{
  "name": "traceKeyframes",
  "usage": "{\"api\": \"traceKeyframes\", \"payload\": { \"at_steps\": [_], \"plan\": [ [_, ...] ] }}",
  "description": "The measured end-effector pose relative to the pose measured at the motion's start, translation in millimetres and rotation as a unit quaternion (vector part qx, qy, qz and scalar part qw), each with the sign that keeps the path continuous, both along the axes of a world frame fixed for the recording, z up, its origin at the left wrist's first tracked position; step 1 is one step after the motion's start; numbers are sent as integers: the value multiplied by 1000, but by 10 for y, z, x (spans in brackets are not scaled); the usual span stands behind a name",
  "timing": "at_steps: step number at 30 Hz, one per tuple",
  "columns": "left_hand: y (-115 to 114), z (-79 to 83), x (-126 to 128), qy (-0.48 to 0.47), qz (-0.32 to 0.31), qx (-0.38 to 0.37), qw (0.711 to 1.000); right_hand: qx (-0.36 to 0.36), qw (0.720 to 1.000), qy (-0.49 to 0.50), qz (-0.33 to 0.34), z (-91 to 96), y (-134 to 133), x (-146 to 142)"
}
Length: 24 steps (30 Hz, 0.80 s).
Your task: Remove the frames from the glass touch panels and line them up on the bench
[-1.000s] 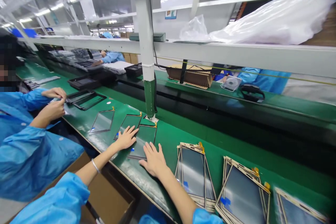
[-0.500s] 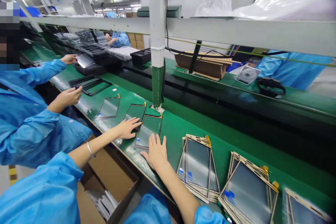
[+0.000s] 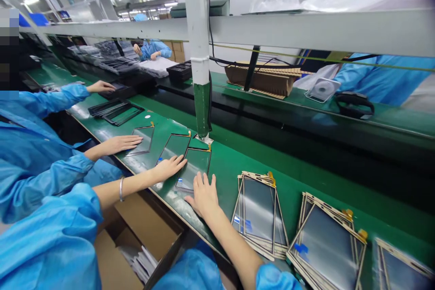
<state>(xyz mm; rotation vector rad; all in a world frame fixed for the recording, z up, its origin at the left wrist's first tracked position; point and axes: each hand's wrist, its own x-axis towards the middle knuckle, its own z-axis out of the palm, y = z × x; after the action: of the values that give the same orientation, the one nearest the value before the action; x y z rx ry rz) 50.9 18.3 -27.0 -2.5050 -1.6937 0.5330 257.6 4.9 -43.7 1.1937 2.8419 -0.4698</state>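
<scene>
A thin glass touch panel (image 3: pixel 196 167) with a dark border, an orange flex tab and a blue sticker lies on the green bench. My left hand (image 3: pixel 168 168) is spread, its fingertips at the left edge of that panel. It partly covers a second touch panel (image 3: pixel 174 146) just left of it. My right hand (image 3: pixel 204 195) rests with spread fingers over the near right corner of the first panel. Further left, a third touch panel (image 3: pixel 145 138) lies under a co-worker's hand (image 3: pixel 120 145).
Stacked panels with light frames stand at right: one stack (image 3: pixel 258 213), another (image 3: pixel 328 244), and a framed panel (image 3: pixel 404 265) at the edge. A white-and-green post (image 3: pixel 201 99) rises behind the bench. Below sits an open cardboard box (image 3: pixel 149 222). Black frames (image 3: pixel 117 111) lie left.
My left hand has shifted slightly right, onto the panel's edge. My right hand stays nearly in place. The co-worker's near hand has moved right onto the third panel.
</scene>
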Motion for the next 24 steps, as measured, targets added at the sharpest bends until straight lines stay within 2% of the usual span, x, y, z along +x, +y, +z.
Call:
{"api": "traceKeyframes", "payload": {
  "at_steps": [6,11,15,20,24],
  "plan": [
    [30,74,-31,3,-29,0,1000,3,1000,-11,4,12,-13,-16],
    [147,-2,54,20,-29,-10,999,0,1000,-14,2,38,-14,-16],
    [132,-66,116,31,-13,1,999,-1,1000,-16,6,42,-5,-20],
    [99,-35,83,28,-19,-7,999,3,1000,-11,6,34,-9,-8],
    [169,1,74,24,-37,-16,999,-5,1000,-7,4,37,-11,1]
  ]
}}
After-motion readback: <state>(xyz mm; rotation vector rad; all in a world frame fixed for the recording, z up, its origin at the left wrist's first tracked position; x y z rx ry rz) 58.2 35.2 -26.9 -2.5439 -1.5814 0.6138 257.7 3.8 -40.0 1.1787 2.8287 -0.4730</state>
